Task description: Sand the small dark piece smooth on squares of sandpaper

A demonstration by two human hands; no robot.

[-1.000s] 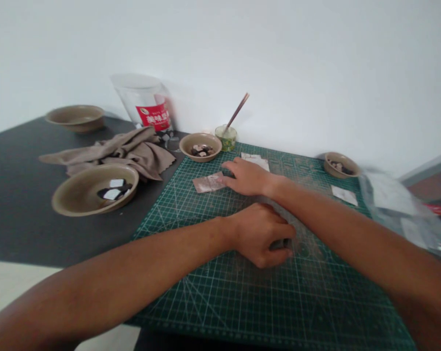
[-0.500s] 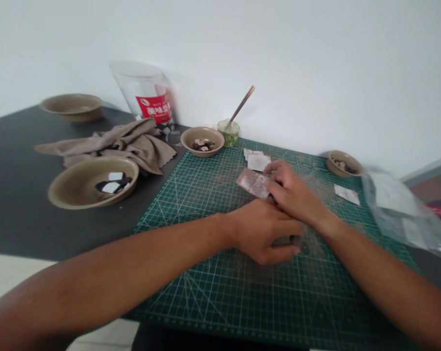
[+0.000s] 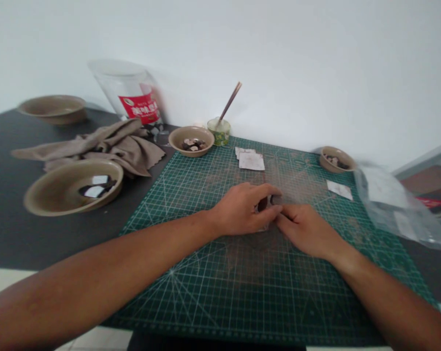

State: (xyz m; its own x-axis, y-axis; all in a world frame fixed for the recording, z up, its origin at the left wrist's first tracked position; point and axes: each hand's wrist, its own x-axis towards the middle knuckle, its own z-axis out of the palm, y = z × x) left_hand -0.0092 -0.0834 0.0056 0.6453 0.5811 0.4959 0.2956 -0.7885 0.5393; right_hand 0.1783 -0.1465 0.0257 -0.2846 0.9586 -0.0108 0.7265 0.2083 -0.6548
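My left hand point(image 3: 247, 209) is bent over the middle of the green cutting mat point(image 3: 220, 273), thumb and fingers closed round a small dark brown piece point(image 3: 263, 204). A pale edge shows under that hand; I cannot tell what it belongs to. My right hand point(image 3: 308, 229) meets it from the right, its thumb and fingers pinched together at the left fingertips. What the right hand grips is hidden. Beyond the hands lie whitish square sheets point(image 3: 251, 161), overlapping, and to the right a single whitish sheet point(image 3: 339, 189). Brownish dust marks the mat.
Tan bowls with small pieces stand at back left point(image 3: 191, 141), back right point(image 3: 336, 160) and left point(image 3: 74, 187). Near them are a brown cloth point(image 3: 106, 146), a clear jar point(image 3: 138, 97), a green cup point(image 3: 220, 131) with sticks, another bowl point(image 3: 55, 109) and a plastic bag point(image 3: 399, 204).
My right hand has come back from the square sheets with the brownish sheet it held, which no longer shows clearly. My left hand has turned and moved up; both hands now meet.
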